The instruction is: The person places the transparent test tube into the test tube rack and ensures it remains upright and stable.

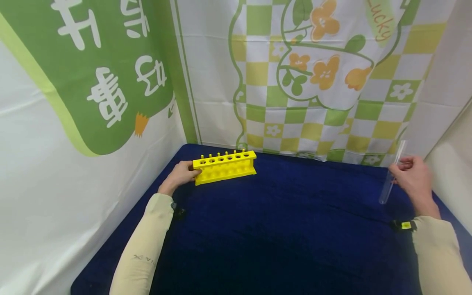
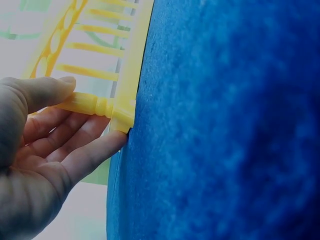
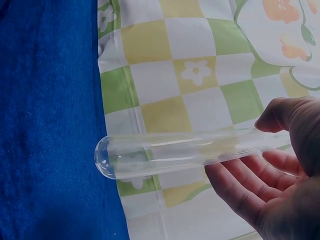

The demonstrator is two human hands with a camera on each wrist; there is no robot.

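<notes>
A yellow test tube rack (image 1: 225, 166) with a row of round holes and short pegs stands on the blue cloth at the far left. My left hand (image 1: 182, 174) grips its left end, thumb and fingers round the end post (image 2: 85, 104) in the left wrist view. Out at the far right, my right hand (image 1: 414, 176) holds a clear glass test tube (image 1: 386, 188) between thumb and fingers. The tube tilts, its rounded bottom (image 3: 106, 157) pointing down and its upper end above the hand. No tube shows in the rack's holes.
Dark blue cloth (image 1: 280, 229) covers the table. Printed curtains (image 1: 210, 82) hang close behind the table's back edge and along the left side. A pale curtain (image 1: 455, 164) borders the right. A small dark wrist device (image 1: 403, 225) sits at the right cuff.
</notes>
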